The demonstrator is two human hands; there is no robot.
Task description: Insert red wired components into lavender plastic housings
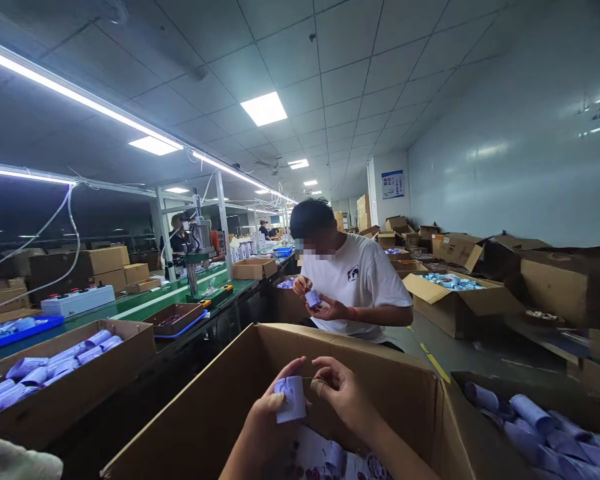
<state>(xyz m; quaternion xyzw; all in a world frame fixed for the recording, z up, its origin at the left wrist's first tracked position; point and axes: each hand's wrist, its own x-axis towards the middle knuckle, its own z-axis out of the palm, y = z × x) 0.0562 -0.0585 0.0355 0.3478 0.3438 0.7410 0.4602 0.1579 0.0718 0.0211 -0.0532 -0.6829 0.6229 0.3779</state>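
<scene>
Left hand (265, 417) pinches the small pale folded carton (291, 399) above the large cardboard box (380, 373); right hand (343, 393) fingertips grip its edge. Keep folds square and pressure light.

hands (305, 407): 2 | held pale roll (291, 399): 1 | co-worker in white shirt (355, 280): 1 | ceiling light panels (264, 109): 5

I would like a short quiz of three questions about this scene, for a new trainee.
1. True or false: the left hand holds a small white paper piece.
2. What lies under both hands? A) large cardboard box B) blue tray C) metal press
3. Fill in: the right hand touches the piece's ____ edge.

Key: 1 true; 2 A; 3 right.
</scene>
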